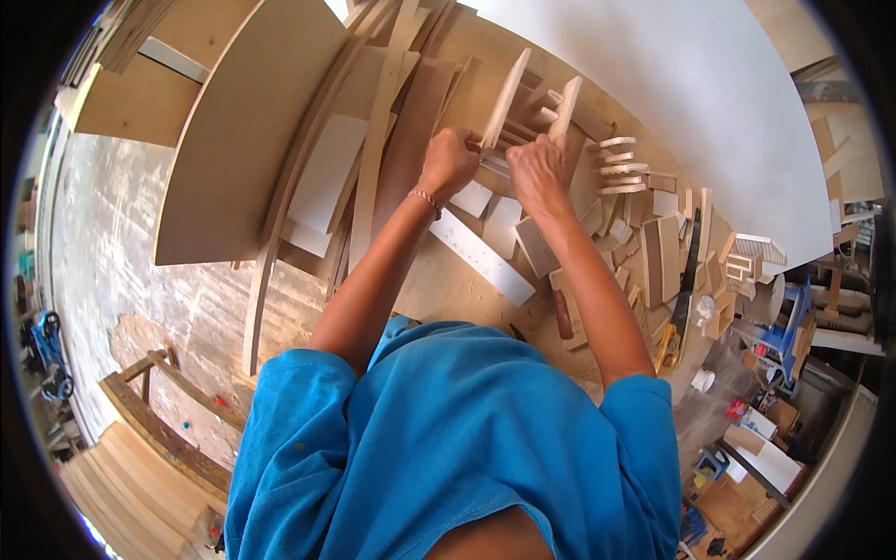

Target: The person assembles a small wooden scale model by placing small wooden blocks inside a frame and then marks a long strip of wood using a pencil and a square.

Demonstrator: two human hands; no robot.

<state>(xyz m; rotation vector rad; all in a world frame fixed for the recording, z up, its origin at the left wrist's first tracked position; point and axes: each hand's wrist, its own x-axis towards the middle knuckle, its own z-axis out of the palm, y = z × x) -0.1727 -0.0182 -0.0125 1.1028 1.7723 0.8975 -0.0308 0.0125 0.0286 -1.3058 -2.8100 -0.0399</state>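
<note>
Both arms reach forward over a workbench to a small wooden rack (507, 97) with two upright side panels and crosspieces between them. My left hand (452, 162) is closed at the near end of the rack's left panel. Its fingertips are partly hidden. With bent fingers, my right hand (539, 172) grips the near end of the right panel (566, 108). A pale crosspiece (496, 162) shows between the two hands. Closer to my body lies a white strip (481, 259) on the bench. Several rounded wooden pieces (623, 169) are stacked right of my right hand.
A large plywood panel (252, 131) and long wooden strips (381, 131) lie to the left. Wood offcuts (661, 257) crowd the right side, beside a handsaw (689, 285). A brown handle (562, 314) is near my right forearm. A white board (737, 112) spans the far right.
</note>
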